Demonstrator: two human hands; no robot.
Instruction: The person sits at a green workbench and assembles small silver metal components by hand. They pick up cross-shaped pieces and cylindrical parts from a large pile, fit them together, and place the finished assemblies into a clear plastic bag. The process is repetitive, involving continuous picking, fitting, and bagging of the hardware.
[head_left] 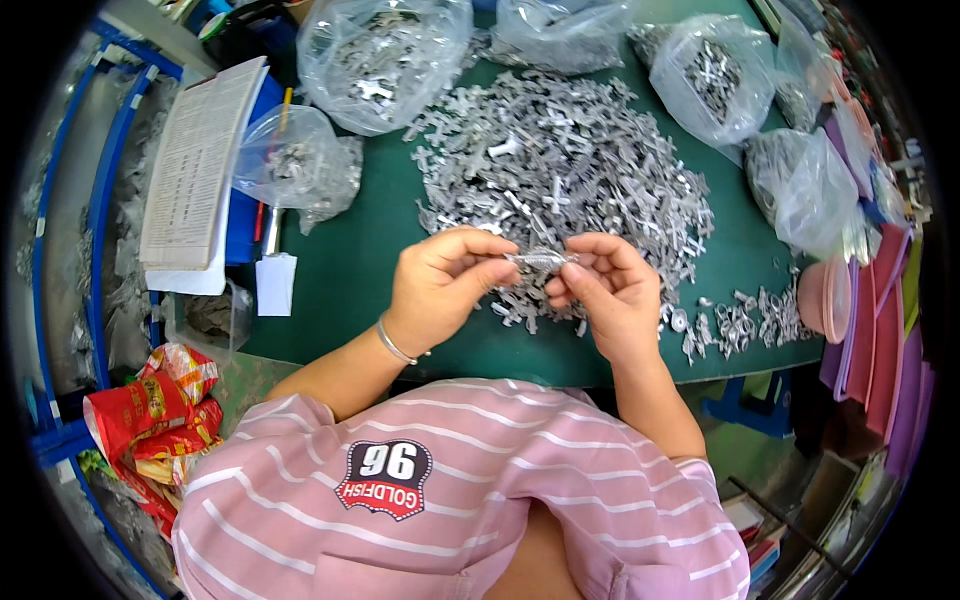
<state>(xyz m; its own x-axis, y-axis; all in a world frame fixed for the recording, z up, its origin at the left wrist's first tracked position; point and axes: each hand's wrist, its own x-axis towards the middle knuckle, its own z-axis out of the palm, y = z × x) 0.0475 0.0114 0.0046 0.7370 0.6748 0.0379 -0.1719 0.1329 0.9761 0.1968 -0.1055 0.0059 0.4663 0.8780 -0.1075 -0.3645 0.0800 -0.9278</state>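
Observation:
My left hand (pixel 440 283) and my right hand (pixel 615 290) meet above the near edge of a big heap of small silver metal parts (pixel 560 150). Between them, both hands pinch one small, long silver metal piece (pixel 541 260) with a ribbed-looking surface, one end in each hand's fingertips. Thumb and forefinger close on it from either side; its exact kind is too small to tell. Right of my right hand, several ring-like and other small metal pieces (pixel 737 328) lie in little groups on the green tabletop (pixel 370 225).
See-through plastic bags of metal parts (pixel 385 60) stand along the back, with another bag (pixel 805 185) at right. Printed sheets (pixel 200 165) lie on a blue object at left. A pink cup (pixel 825 300) and upright coloured folders (pixel 880 320) border the right side. Blue racks (pixel 105 190) stand left.

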